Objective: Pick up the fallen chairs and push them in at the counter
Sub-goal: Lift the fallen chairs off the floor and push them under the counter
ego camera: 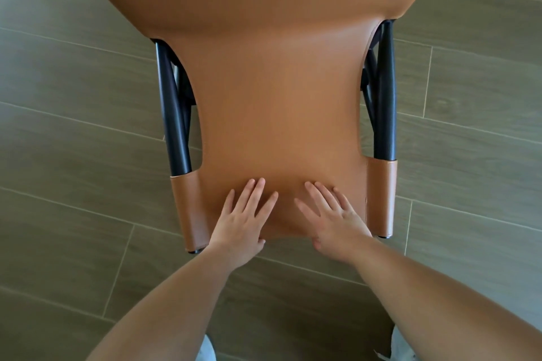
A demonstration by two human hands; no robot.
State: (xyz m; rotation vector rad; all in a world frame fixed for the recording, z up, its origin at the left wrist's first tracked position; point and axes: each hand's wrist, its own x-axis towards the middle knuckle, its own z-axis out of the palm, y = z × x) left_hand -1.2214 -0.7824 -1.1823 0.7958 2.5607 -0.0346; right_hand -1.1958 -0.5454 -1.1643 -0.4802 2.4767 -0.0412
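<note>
A tan leather chair point(275, 102) with black wooden posts fills the middle of the head view, seen from above and behind its backrest. Both of my hands lie on the top edge of the backrest. My left hand point(243, 220) has its fingers straight and spread on the leather, with the thumb tucked under the top edge. My right hand point(331, 220) lies the same way beside it, fingers flat, thumb below the edge. The seat runs away from me toward the top of the view. The chair's feet and the counter are out of sight.
Grey-green wood-look floor tiles point(73, 126) surround the chair on both sides. The black left post point(173, 114) and right post point(385, 91) flank the backrest. The tips of my light shoes point(206, 350) show at the bottom edge.
</note>
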